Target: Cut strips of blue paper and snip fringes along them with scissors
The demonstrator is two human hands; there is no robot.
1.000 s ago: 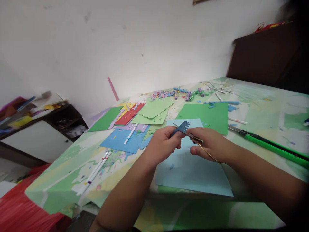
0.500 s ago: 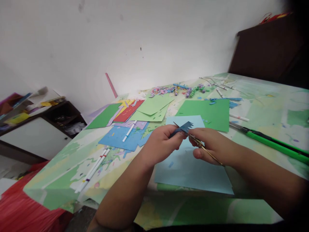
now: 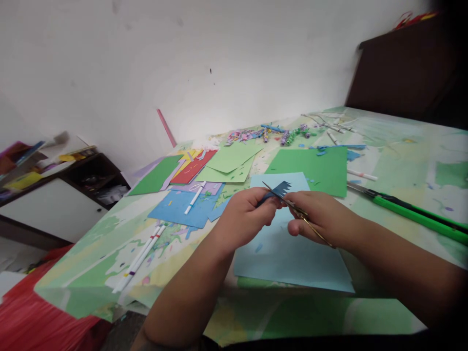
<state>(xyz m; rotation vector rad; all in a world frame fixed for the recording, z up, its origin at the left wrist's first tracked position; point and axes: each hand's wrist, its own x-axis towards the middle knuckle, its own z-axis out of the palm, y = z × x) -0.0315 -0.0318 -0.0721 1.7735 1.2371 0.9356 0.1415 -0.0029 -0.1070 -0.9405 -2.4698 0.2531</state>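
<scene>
In the head view, our left hand (image 3: 245,217) pinches a dark blue paper strip (image 3: 281,188) with spiky cuts along its end. Our right hand (image 3: 327,219) has its fingers around the gold scissors (image 3: 301,214), and the blades cross the strip. We hold both up over a light blue sheet (image 3: 292,261) on the table (image 3: 398,161). A big green sheet (image 3: 310,165) lies just behind it. On our right is a green cutter (image 3: 413,212). On our left, white markers (image 3: 141,258) lie side by side.
</scene>
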